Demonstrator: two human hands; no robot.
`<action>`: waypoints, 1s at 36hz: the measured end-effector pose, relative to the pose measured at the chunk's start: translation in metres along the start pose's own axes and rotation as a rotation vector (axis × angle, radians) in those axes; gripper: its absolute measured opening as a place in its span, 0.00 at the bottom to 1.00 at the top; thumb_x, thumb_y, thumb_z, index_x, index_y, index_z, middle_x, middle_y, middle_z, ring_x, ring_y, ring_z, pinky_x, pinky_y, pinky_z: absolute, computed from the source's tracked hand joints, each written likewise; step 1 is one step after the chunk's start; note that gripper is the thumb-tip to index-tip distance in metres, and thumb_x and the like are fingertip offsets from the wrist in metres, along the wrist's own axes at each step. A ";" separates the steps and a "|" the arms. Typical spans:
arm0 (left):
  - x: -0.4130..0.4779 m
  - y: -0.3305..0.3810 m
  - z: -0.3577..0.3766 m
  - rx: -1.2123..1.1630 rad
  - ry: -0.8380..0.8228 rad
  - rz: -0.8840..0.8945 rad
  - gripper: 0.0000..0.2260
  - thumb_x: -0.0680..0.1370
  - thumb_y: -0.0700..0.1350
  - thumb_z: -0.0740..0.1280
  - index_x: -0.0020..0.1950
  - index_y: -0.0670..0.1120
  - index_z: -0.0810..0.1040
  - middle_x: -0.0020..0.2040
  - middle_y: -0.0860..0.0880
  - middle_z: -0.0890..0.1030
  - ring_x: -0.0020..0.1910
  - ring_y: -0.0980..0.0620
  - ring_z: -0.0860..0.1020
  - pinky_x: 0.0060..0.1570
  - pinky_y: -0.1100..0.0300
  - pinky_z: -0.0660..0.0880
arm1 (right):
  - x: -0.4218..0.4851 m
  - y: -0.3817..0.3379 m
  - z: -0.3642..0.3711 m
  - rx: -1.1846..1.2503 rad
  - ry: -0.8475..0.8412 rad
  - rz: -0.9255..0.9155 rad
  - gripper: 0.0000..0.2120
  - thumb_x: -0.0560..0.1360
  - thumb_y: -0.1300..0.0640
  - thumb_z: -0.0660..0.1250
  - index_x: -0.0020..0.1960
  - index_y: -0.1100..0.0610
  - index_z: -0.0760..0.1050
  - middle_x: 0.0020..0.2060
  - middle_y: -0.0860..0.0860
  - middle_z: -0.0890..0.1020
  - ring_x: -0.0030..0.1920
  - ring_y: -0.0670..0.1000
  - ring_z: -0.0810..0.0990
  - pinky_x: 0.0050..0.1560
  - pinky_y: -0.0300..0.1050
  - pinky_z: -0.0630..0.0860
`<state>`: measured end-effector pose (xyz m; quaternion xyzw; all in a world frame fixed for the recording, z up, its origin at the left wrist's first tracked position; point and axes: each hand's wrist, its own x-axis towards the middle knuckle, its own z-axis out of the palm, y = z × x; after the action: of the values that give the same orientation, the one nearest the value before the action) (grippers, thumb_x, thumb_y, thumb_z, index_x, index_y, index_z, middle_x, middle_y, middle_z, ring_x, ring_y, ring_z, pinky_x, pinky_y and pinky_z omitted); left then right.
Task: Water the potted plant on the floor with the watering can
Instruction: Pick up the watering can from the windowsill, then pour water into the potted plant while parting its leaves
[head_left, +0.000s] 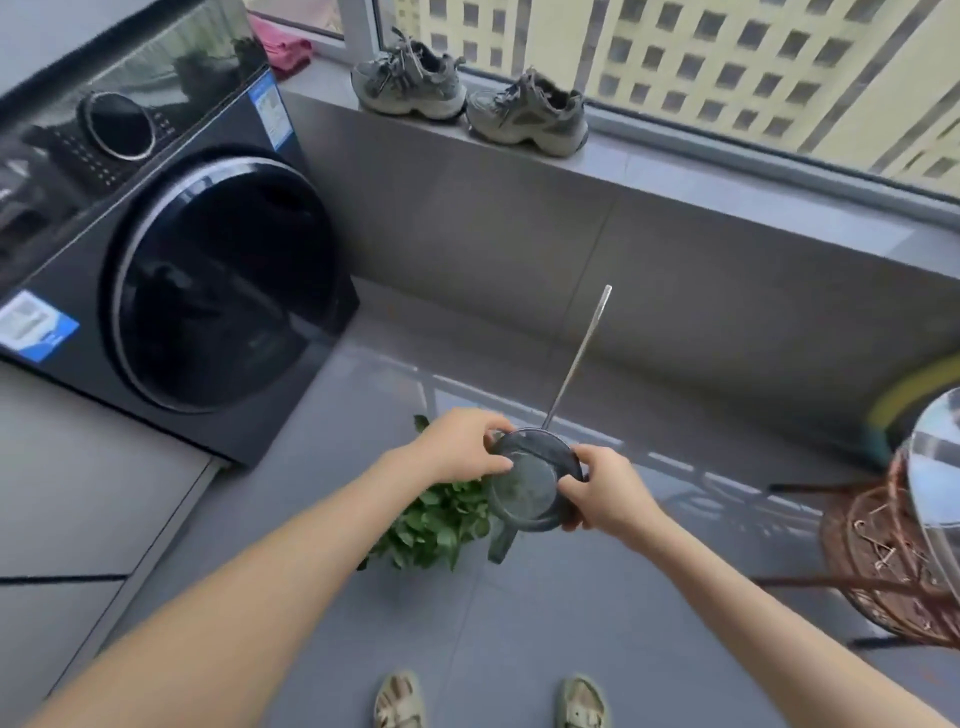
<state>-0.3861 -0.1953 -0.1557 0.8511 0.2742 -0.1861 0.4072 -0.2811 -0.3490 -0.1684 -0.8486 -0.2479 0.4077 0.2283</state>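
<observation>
A dark translucent watering can (524, 493) with a long thin metal spout (579, 358) is held at chest height above the floor, seen from the top. My left hand (457, 452) grips its left rim and my right hand (602, 488) grips its right side. The spout points up and away toward the grey ledge. Below the can and my left hand, a leafy green potted plant (431, 525) stands on the grey floor tiles; its pot is hidden by leaves.
A dark front-loading washing machine (171, 270) stands at the left. A pair of grey sneakers (467, 98) sits on the window ledge (675, 176). A wicker stand with a glass dome (893, 545) is at the right. My sandalled feet (488, 701) are below.
</observation>
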 end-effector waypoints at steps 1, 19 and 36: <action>-0.004 -0.003 0.011 -0.006 -0.002 -0.009 0.21 0.76 0.48 0.69 0.69 0.49 0.72 0.60 0.48 0.78 0.56 0.52 0.75 0.55 0.61 0.71 | -0.005 0.005 0.004 -0.025 -0.025 -0.019 0.12 0.69 0.67 0.58 0.44 0.57 0.77 0.26 0.54 0.81 0.25 0.52 0.81 0.24 0.35 0.72; 0.005 0.010 0.190 -0.304 0.369 -0.421 0.14 0.71 0.36 0.69 0.56 0.41 0.79 0.42 0.45 0.80 0.41 0.46 0.80 0.43 0.54 0.79 | 0.025 0.138 0.025 -0.257 -0.106 -0.164 0.17 0.76 0.55 0.62 0.63 0.54 0.76 0.43 0.55 0.86 0.44 0.55 0.84 0.52 0.50 0.80; 0.100 -0.086 0.345 -0.520 0.551 -0.553 0.08 0.69 0.38 0.69 0.47 0.45 0.79 0.37 0.44 0.84 0.33 0.45 0.83 0.40 0.52 0.81 | 0.104 0.285 0.141 0.006 -0.125 0.011 0.09 0.72 0.57 0.60 0.43 0.44 0.74 0.36 0.50 0.83 0.39 0.57 0.85 0.48 0.56 0.82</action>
<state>-0.3934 -0.3935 -0.4676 0.6336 0.6261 0.0204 0.4541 -0.2714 -0.4802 -0.4765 -0.8221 -0.2557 0.4621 0.2128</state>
